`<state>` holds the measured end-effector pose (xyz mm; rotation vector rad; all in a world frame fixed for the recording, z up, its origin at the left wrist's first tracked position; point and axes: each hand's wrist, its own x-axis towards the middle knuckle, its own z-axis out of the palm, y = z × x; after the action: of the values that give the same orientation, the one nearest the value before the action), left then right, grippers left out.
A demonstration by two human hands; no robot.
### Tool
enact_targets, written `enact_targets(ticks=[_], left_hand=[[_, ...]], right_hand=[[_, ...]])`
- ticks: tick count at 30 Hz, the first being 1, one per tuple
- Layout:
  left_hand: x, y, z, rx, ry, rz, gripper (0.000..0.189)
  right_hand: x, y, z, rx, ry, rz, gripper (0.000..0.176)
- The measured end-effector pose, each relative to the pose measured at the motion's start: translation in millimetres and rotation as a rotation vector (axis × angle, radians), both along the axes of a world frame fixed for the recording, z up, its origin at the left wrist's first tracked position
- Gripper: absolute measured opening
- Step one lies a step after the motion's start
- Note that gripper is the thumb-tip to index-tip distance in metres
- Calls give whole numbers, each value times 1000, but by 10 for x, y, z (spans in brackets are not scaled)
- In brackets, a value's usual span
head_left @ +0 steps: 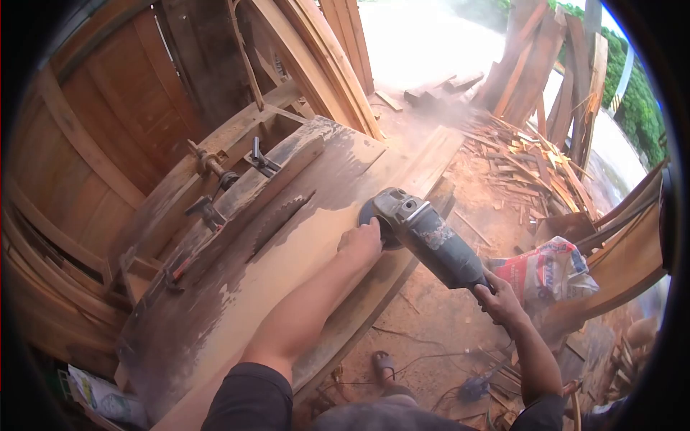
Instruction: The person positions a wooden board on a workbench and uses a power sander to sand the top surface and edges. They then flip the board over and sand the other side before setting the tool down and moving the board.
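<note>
The angle grinder (430,241) lies with its long axis on a diagonal: tail at the lower right, head pointing up and left, disc face down on the pale plank (287,276). It sits near the plank's far end, over the edge nearest the person. The right hand (498,300) is wrapped tight round the grinder's tail; the left hand (361,241) is curled closed at the head, just beside the disc guard. What exactly its fingers clasp there cannot be told. The plank runs long and slightly curved across a worn, dust-coated saw bench (338,154), where a toothed saw blade (277,221) stands up through a slot to the left of the plank. Around it is an open-sided wood shop with a dirt floor (445,316), brown panelled boards (108,129) on the left, leaning timbers, and a heap of offcuts (532,169) in hazy dust. A printed sack (550,271) sits on the ground near the right hand, its contents hidden.
</note>
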<state>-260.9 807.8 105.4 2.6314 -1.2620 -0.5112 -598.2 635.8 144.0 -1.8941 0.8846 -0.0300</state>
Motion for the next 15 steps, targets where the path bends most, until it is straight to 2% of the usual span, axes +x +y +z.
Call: enact_targets(ticks=[3,8,15], left_hand=[[-120,481,11,-3,4,15,44],[-339,1270,40,15,46,71,42],[-686,2583,-9,-4,31,184,53]], right_hand=[[-33,412,111,6,8,20,65],[-200,933,-20,-17,1,102,68],[-274,1918,74,-45,80,224,69]])
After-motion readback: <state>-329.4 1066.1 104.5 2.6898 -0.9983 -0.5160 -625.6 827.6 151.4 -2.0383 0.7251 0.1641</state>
